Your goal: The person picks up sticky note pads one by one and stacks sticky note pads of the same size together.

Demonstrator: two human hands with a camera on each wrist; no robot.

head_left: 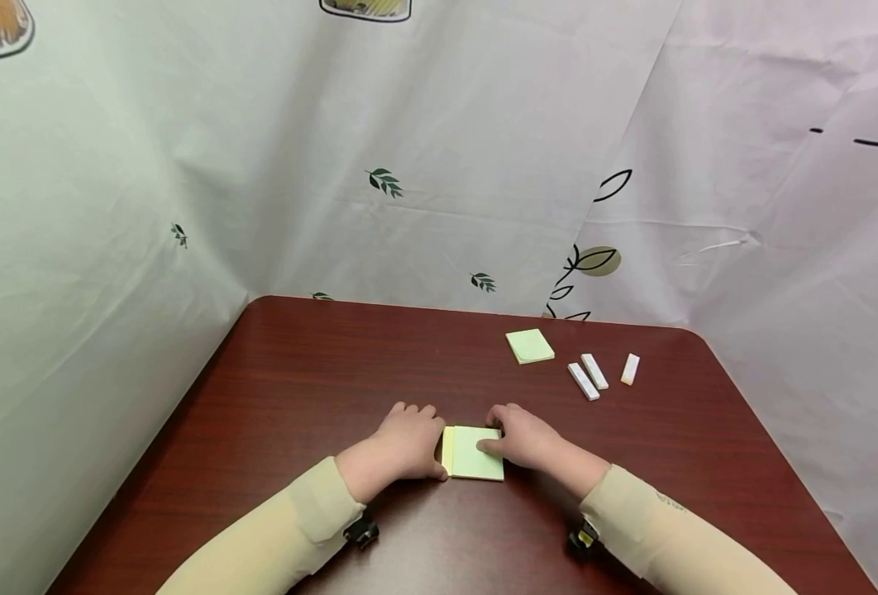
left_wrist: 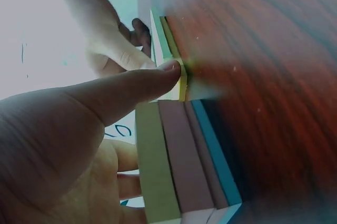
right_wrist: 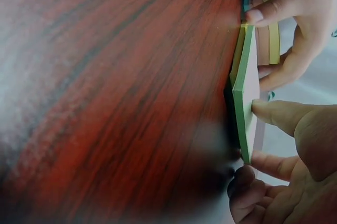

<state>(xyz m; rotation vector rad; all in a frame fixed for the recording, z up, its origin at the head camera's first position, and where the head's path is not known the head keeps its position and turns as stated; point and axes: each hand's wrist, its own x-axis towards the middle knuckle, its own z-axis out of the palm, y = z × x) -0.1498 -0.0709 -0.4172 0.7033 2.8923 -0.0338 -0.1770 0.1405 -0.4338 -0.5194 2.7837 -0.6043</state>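
Note:
A light green sticky note pad [head_left: 467, 463] lies over a yellow sticky note pad [head_left: 448, 453], whose left strip shows beside it. My right hand [head_left: 532, 438] pinches the green pad, thumb on its top face and fingers at its right edge. At the yellow pad's left side, my left hand [head_left: 409, 442] holds it with the thumb at the near corner and fingers toward the far one. A stack of yellow, pink and blue sticky note pads [left_wrist: 181, 166] stands beside the left palm in the left wrist view; that hand hides it in the head view.
Another light green pad [head_left: 530, 345] lies farther back on the dark red table [head_left: 335, 364]. Right of it are three narrow white blocks, including one lying apart [head_left: 630, 369]. A printed white cloth [head_left: 439, 165] hangs behind the table's far edge and along its sides.

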